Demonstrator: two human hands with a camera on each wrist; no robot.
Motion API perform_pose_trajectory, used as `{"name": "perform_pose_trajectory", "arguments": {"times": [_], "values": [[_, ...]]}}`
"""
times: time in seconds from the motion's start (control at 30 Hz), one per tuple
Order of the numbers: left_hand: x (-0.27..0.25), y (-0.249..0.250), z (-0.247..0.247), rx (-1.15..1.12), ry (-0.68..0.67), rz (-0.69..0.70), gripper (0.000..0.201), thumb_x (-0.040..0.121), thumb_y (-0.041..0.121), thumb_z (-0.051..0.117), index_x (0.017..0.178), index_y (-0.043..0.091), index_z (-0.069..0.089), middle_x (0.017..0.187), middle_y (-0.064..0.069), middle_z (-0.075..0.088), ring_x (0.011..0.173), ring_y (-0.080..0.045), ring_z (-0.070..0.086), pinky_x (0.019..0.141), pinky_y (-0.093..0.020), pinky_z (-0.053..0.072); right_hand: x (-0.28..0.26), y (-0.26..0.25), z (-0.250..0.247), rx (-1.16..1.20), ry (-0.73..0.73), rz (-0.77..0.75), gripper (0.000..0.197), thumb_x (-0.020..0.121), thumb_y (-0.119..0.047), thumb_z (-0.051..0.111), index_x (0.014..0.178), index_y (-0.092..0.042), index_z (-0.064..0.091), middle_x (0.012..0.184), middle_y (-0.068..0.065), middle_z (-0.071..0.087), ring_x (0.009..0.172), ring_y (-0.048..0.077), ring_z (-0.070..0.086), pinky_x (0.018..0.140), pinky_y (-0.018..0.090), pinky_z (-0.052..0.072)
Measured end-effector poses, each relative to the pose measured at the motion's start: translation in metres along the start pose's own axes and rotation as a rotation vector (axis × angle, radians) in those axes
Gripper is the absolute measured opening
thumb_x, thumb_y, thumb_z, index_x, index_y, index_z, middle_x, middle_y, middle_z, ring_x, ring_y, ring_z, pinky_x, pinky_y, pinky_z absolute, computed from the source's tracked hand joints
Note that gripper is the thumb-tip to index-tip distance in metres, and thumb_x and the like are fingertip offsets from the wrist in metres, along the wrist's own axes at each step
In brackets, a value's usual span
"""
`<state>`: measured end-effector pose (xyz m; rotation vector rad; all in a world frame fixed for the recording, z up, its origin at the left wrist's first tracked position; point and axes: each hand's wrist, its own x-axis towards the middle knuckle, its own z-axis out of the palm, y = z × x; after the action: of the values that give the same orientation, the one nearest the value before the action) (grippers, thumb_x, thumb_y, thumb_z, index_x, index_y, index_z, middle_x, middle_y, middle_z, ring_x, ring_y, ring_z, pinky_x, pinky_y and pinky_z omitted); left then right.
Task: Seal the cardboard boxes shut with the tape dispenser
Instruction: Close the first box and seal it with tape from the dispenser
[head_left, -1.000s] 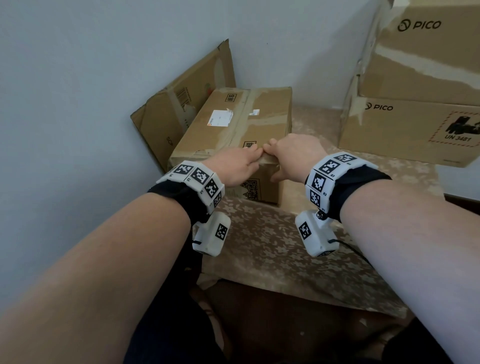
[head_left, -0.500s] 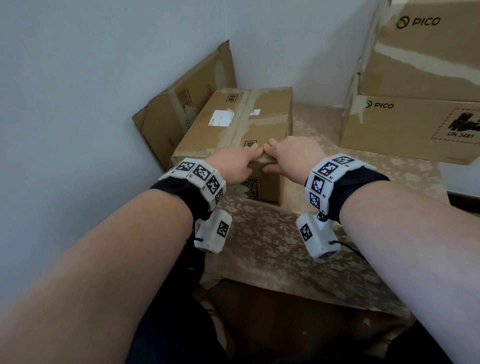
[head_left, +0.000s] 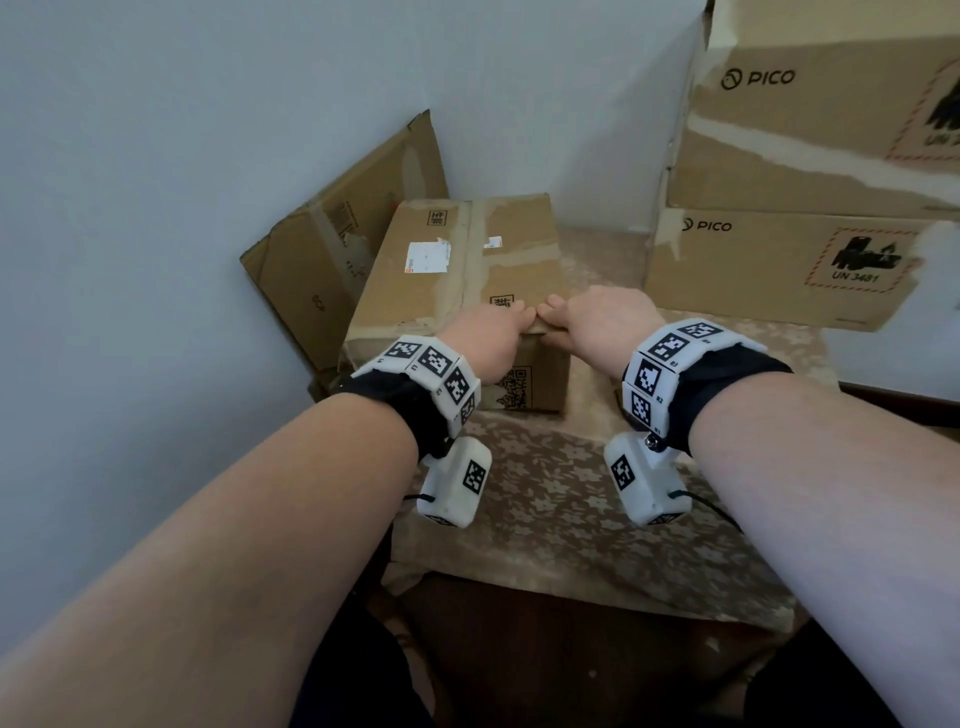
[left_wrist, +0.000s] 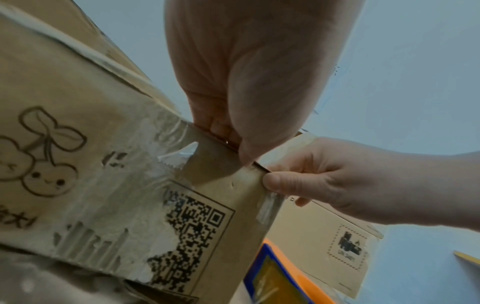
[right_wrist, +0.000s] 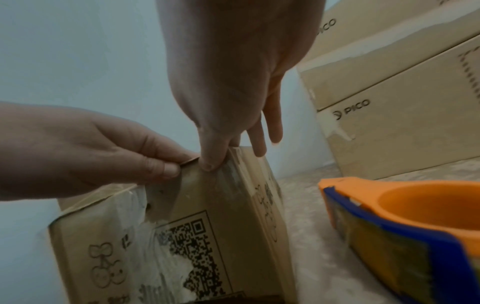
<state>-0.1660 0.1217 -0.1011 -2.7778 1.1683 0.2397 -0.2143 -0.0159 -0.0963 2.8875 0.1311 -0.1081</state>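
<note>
Brown taped cardboard box (head_left: 467, 270) in table corner, wall at left. Left hand (head_left: 485, 340) and right hand (head_left: 602, 322) pinch its near top edge, apparently tape. Orange-blue tape dispenser (right_wrist: 405, 222) lies just right.

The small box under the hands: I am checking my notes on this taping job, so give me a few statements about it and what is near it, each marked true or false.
1. Both hands, left hand and right hand, pinch the near top edge of the small cardboard box. True.
2. The tape dispenser is held in the right hand. False: it lies on the patterned cloth to the right of the box, untouched.
3. A QR code is printed on the box's near face. True.
4. The two PICO boxes stand side by side. False: one is stacked on the other.
5. A flattened carton leans against the wall behind the box. True.
</note>
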Motion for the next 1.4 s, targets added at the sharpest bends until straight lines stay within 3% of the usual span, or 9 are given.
{"name": "perform_pose_trajectory", "arguments": {"times": [0.27,0.47,0.63,0.73,0.93,1.07,1.13,1.3,1.4], "values": [[0.010,0.024,-0.014,0.030,-0.038,0.019,0.046,0.098,0.007,0.039,0.143,0.017,0.037,0.154,-0.004,0.029,0.131,-0.029,0.043,0.105,-0.042,0.040,-0.014,0.019,0.005,0.020,-0.002,0.086,0.039,0.101,-0.044,0.031,0.127,-0.024,0.053,0.123,0.003,0.059,0.104,0.026,0.059,0.071,0.036,0.048],[-0.005,0.004,-0.009,-0.171,0.002,-0.020,0.045,0.099,0.021,0.046,0.143,0.024,0.040,0.143,-0.004,0.047,0.122,-0.024,0.051,0.103,-0.037,0.042,-0.011,0.002,-0.003,-0.020,-0.007,0.151,0.025,0.101,-0.021,0.038,0.110,-0.020,0.060,0.094,0.004,0.060,0.085,0.028,0.062,0.063,0.034,0.046],[-0.024,-0.042,0.003,-0.257,0.009,-0.189,0.051,0.096,0.048,0.042,0.144,0.031,0.037,0.147,0.000,0.042,0.132,-0.024,0.041,0.112,-0.054,0.027,-0.018,0.007,-0.011,-0.025,-0.038,0.287,0.034,0.094,-0.002,0.037,0.107,-0.015,0.066,0.067,0.001,0.042,0.059,0.021,0.045,0.060,0.032,0.040],[-0.038,-0.070,0.007,-0.393,0.034,-0.295,0.052,0.101,0.047,0.025,0.147,0.024,0.034,0.156,-0.004,0.025,0.144,-0.024,0.020,0.117,-0.047,0.019,-0.024,0.012,-0.014,-0.015,-0.050,0.331,0.037,0.090,0.001,0.039,0.105,-0.014,0.068,0.067,0.001,0.044,0.063,0.023,0.048,0.061,0.032,0.040],[-0.053,-0.090,0.013,-0.542,0.044,-0.365,0.044,0.102,0.013,0.031,0.145,0.013,0.039,0.148,-0.007,0.040,0.134,-0.024,0.039,0.106,-0.026,0.031,-0.018,-0.005,-0.015,0.098,-0.086,0.267,0.042,0.086,-0.006,0.047,0.120,-0.026,0.062,0.085,0.001,0.057,0.070,0.021,0.056,0.057,0.030,0.046],[-0.051,-0.089,0.020,-0.648,0.030,-0.311,0.049,0.097,-0.003,0.033,0.140,0.017,0.047,0.133,-0.009,0.055,0.080,-0.014,0.056,0.059,-0.016,0.042,-0.010,-0.027,-0.016,0.168,-0.056,0.117,0.044,0.087,-0.010,0.051,0.126,-0.031,0.052,0.097,0.000,0.062,0.078,0.019,0.061,0.060,0.029,0.053],[-0.052,-0.090,0.020,-0.570,0.010,-0.307,0.054,0.096,-0.001,0.034,0.143,0.024,0.043,0.130,-0.009,0.056,0.078,-0.015,0.057,0.052,-0.015,0.037,-0.003,-0.039,-0.016,0.192,-0.029,0.079,0.045,0.090,-0.012,0.052,0.131,-0.031,0.049,0.096,0.000,0.062,0.078,0.018,0.062,0.063,0.029,0.056],[-0.056,-0.093,0.019,-0.309,-0.067,-0.213,0.074,0.088,0.005,0.061,0.149,0.029,0.027,0.116,0.000,0.061,0.102,-0.018,0.061,0.088,-0.029,0.051,0.009,-0.063,-0.013,0.170,0.041,-0.038,0.050,0.092,-0.020,0.056,0.139,-0.032,0.041,0.112,-0.001,0.063,0.092,0.021,0.062,0.068,0.032,0.054],[-0.054,-0.096,0.023,-0.253,-0.039,-0.176,0.082,0.084,0.010,0.069,0.149,0.032,0.025,0.108,0.003,0.060,0.098,-0.014,0.058,0.087,-0.026,0.048,0.014,-0.074,-0.011,0.106,0.082,-0.088,0.043,0.093,-0.023,0.056,0.134,-0.025,0.044,0.120,-0.002,0.061,0.098,0.022,0.061,0.065,0.032,0.048]]}}
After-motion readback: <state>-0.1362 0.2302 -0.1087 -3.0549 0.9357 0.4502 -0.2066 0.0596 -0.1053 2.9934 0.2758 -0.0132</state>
